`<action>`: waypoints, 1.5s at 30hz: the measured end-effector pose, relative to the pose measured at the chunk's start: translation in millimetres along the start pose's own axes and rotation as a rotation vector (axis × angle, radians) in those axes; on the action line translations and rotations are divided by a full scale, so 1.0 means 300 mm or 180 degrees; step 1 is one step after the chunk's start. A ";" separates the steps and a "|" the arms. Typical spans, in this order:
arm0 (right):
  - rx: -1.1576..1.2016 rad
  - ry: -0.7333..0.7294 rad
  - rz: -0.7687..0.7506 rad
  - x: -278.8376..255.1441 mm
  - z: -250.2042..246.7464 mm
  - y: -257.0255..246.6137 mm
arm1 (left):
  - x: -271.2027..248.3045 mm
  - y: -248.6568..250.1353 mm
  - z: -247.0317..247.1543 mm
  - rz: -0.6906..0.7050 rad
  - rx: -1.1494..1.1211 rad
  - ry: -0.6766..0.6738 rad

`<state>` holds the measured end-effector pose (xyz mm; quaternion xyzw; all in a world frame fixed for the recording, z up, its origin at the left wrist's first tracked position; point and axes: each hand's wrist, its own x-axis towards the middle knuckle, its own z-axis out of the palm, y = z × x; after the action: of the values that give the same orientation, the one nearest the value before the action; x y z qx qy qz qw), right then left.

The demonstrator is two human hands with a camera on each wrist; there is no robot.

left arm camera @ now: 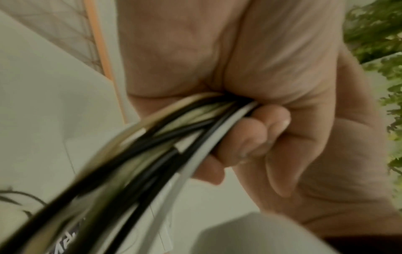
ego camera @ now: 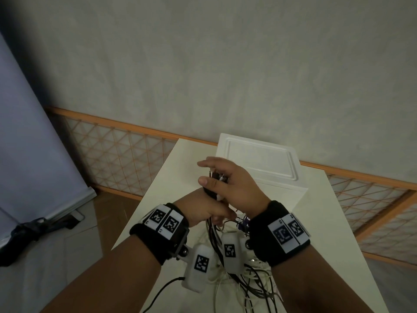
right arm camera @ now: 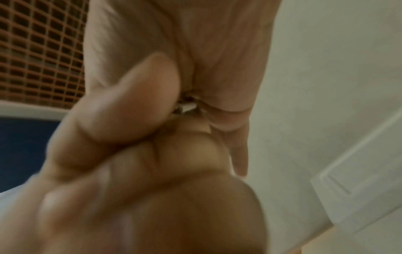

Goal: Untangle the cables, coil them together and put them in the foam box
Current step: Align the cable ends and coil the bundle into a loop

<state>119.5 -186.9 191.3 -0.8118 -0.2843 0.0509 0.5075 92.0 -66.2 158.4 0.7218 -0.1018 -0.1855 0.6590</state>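
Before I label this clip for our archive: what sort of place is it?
Probably a plain indoor room used for recording. A small white table stands before a bare grey wall, beside orange-framed lattice panels. Both hands hold cables; a white foam box waits.

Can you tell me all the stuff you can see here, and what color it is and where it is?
cables: one bunch, black and white, gathered up in both hands, loose ends trailing on the table
foam box: one, white, far end of the table, lid on
table: one, white, under the hands
lattice fence: orange, along the wall behind the table
wrist bands: two, black with black-and-white marker tags, one per wrist
left hand: grips the cable bunch
right hand: holds the bunch's upper end
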 end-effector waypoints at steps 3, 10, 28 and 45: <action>0.1064 -0.0160 0.0368 -0.007 -0.018 -0.010 | -0.008 0.000 -0.003 0.0023 0.0277 -0.0130; 0.1539 0.0714 0.0821 0.010 -0.034 0.000 | -0.010 -0.009 -0.001 0.0193 0.0244 0.0236; 0.0051 0.0343 -0.0363 -0.041 0.026 -0.065 | -0.015 0.049 0.003 0.0055 0.0226 0.0476; 0.0721 0.0358 0.0527 -0.046 0.109 0.028 | 0.002 -0.006 -0.025 0.0402 -0.0985 0.1171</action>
<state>99.3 -170.6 165.7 -0.7716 -0.1800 0.0788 0.6050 95.4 -59.3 156.9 0.6261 0.0046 -0.0228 0.7794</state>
